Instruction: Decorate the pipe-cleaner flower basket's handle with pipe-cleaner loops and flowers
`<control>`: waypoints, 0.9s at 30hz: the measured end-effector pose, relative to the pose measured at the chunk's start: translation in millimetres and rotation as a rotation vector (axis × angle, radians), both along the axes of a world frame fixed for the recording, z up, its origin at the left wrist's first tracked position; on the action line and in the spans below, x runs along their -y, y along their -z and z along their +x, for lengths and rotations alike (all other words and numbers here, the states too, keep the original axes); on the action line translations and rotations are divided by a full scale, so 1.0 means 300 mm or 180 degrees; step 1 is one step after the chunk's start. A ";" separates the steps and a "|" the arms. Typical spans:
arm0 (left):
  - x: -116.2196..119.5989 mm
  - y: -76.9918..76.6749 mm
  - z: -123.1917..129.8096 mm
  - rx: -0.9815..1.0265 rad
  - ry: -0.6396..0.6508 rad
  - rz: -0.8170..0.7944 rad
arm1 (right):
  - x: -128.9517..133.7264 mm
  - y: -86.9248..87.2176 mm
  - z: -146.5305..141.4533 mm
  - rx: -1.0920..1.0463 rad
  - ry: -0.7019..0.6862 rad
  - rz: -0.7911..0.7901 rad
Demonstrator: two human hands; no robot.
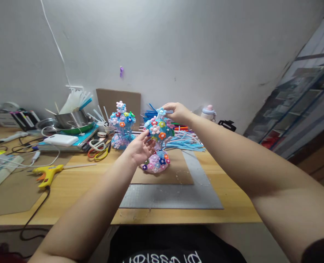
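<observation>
In the middle of the table stands a flower-covered pipe-cleaner carousel-like ornament [162,128], with a domed blue top and a pink round base [155,168]. A light-blue flower topper [161,112] crowns it. My right hand [180,114] reaches over from the right, its fingers closed at this topper; the fingertips are partly hidden. My left hand [142,149] is at the ornament's left side, palm turned up and fingers loosely apart, close to the dome's lower rim. A similar ornament [122,122] stands behind and to the left.
Under the ornament lie a cardboard sheet [182,175] and a grey cutting mat [173,197]. A yellow glue gun [49,174], scissors [103,151] and a metal pot [72,118] are at left. Blue pipe cleaners [188,141] and a bottle [208,113] are behind.
</observation>
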State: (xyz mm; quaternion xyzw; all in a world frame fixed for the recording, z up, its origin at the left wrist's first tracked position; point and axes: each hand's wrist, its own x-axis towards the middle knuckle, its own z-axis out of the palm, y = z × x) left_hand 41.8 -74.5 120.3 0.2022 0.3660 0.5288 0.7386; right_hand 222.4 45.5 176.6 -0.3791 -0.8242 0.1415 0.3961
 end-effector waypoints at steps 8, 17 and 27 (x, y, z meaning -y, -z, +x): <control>0.013 0.015 -0.030 0.0198 0.0020 0.0086 | 0.000 -0.005 -0.032 0.0498 -0.0212 0.0541; 0.035 0.044 -0.153 0.0266 0.0051 0.0243 | 0.026 -0.034 -0.125 0.1018 -0.0443 0.0735; 0.007 0.061 -0.168 -0.0230 -0.0020 0.0127 | 0.016 -0.026 -0.067 0.0846 -0.0462 0.0796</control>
